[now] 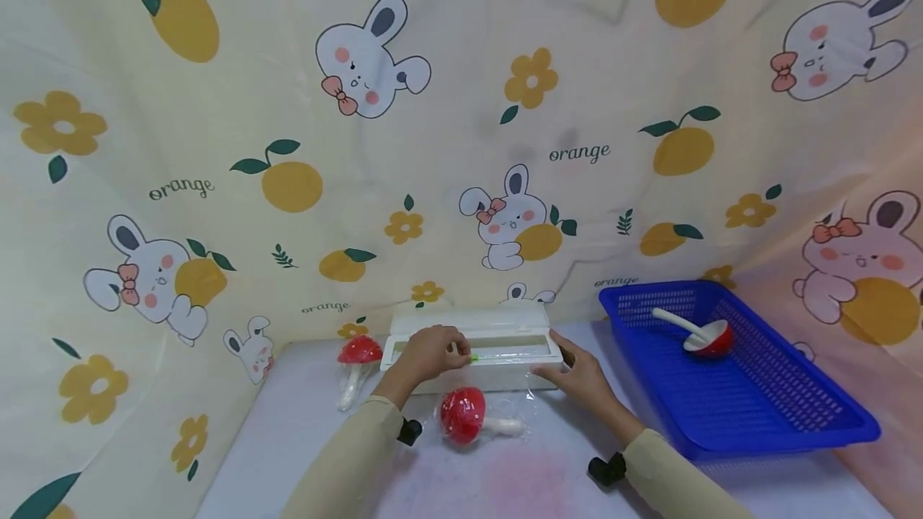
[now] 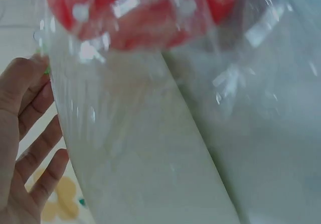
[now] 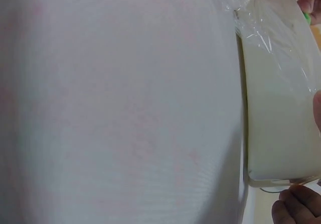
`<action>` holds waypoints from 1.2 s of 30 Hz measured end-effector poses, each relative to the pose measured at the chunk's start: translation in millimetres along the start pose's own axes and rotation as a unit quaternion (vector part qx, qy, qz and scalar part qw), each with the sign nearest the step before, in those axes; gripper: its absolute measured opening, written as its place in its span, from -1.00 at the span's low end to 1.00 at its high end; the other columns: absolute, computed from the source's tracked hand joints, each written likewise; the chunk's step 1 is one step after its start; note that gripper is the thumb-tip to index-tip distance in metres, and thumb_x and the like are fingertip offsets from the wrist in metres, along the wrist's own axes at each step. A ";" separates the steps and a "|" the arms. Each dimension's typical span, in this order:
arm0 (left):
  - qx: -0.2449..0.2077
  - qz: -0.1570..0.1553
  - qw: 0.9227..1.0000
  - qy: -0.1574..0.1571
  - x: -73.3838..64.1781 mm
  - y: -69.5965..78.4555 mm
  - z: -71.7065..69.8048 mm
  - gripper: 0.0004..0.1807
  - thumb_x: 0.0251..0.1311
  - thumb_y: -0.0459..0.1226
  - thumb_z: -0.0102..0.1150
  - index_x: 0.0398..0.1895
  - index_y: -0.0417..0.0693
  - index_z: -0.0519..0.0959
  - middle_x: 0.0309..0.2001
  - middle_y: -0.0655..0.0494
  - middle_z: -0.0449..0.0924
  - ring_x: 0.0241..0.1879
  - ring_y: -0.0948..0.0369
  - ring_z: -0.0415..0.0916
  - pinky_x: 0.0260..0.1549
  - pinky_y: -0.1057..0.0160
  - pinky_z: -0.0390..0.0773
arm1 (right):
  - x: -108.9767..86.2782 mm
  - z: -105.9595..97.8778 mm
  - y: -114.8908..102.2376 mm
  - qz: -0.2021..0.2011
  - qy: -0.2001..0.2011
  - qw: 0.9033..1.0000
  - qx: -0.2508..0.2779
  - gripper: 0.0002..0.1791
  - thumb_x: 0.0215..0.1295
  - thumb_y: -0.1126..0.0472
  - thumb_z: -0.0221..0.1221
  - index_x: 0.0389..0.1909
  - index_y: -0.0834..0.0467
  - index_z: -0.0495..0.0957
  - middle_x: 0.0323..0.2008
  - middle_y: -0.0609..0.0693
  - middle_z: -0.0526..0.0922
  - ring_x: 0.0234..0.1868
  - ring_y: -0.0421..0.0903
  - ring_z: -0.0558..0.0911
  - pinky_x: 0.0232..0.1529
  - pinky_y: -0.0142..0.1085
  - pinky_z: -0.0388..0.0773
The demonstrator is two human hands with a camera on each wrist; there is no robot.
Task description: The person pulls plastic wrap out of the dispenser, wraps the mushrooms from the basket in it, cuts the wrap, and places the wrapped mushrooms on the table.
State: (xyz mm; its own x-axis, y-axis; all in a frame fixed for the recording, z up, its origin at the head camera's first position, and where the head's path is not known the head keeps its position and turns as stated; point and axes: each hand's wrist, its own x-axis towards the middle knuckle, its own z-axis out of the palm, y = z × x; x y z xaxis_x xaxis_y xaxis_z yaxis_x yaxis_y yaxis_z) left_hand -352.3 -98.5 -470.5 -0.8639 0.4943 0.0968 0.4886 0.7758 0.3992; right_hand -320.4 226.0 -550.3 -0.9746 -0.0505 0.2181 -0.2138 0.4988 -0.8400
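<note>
A white cling film dispenser point(image 1: 472, 379) lies on the table with its lid point(image 1: 469, 317) raised at the back. My left hand point(image 1: 436, 351) pinches a small green slide cutter point(image 1: 473, 358) on the top front edge. The right hand point(image 1: 580, 371) grips the dispenser's right end, thumb at the front and fingers round the side. Clear film point(image 2: 115, 113) hangs over the front face. It runs down to a red ladle with a white handle point(image 1: 463, 415), which lies wrapped in film before the box.
Left of the dispenser lies another red ladle with a white handle point(image 1: 358, 351). A blue plastic basket point(image 1: 735, 423) stands on the right, holding a red-and-white ladle point(image 1: 710, 339). Behind the table hangs a printed cloth point(image 1: 447, 142).
</note>
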 end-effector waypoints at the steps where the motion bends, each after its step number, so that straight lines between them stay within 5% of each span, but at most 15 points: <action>1: 0.000 0.000 1.000 0.004 -2.2 -1.9 -2.2 -0.93 0.35 -0.08 0.48 -0.23 0.23 0.77 -0.29 0.32 0.66 -0.25 0.26 0.50 -0.24 0.26 0.56 | 0.1 0.1 -0.4 -0.003 0.000 1.000 -0.002 0.13 0.24 -0.07 0.55 0.66 0.25 0.17 0.61 0.27 0.25 0.57 0.27 0.32 0.45 0.05 0.40; 16: 0.010 -0.023 0.999 0.032 -40.3 -57.1 -25.7 -0.91 0.32 -0.07 0.51 -0.24 0.26 0.75 -0.29 0.34 0.63 -0.19 0.22 0.46 -0.13 0.17 0.57 | 0.0 -4.1 3.4 -0.011 0.017 1.000 -0.004 0.12 0.21 -0.05 0.58 0.65 0.25 0.20 0.58 0.27 0.30 0.55 0.26 0.36 0.43 0.03 0.42; 22: 0.062 -0.008 0.996 0.062 -56.4 -80.9 -30.4 -0.89 0.30 -0.08 0.53 -0.29 0.30 0.73 -0.31 0.42 0.62 -0.21 0.25 0.45 -0.11 0.16 0.54 | -0.4 -2.4 4.0 -0.011 0.011 1.000 -0.004 0.10 0.24 -0.06 0.56 0.65 0.24 0.20 0.58 0.28 0.28 0.55 0.26 0.35 0.42 0.01 0.43; 33: 0.056 0.004 0.997 0.060 -68.7 -96.9 -36.7 -0.90 0.33 -0.12 0.50 -0.27 0.20 0.71 -0.29 0.34 0.57 -0.22 0.15 0.51 -0.17 0.12 0.55 | -3.2 0.8 0.0 0.002 0.008 1.000 0.005 0.11 0.22 -0.02 0.58 0.66 0.22 0.20 0.60 0.23 0.29 0.58 0.23 0.33 0.45 0.01 0.40; 36: 0.053 -0.016 0.997 0.058 -73.8 -99.9 -38.7 -0.90 0.33 -0.13 0.50 -0.26 0.22 0.71 -0.24 0.34 0.58 -0.20 0.20 0.50 -0.12 0.11 0.58 | -2.5 1.1 0.1 -0.005 0.003 1.000 0.003 0.11 0.24 -0.06 0.56 0.65 0.24 0.19 0.60 0.25 0.27 0.58 0.25 0.33 0.45 0.02 0.40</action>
State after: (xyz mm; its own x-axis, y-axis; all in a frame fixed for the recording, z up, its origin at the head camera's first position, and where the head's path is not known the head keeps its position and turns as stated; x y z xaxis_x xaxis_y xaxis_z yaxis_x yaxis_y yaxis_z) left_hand -342.2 -227.7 -482.2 -0.8842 0.4255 0.1928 0.4662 0.8299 0.3064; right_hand -318.0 225.3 -551.5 -0.9722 -0.0503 0.2286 -0.2233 0.4928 -0.8410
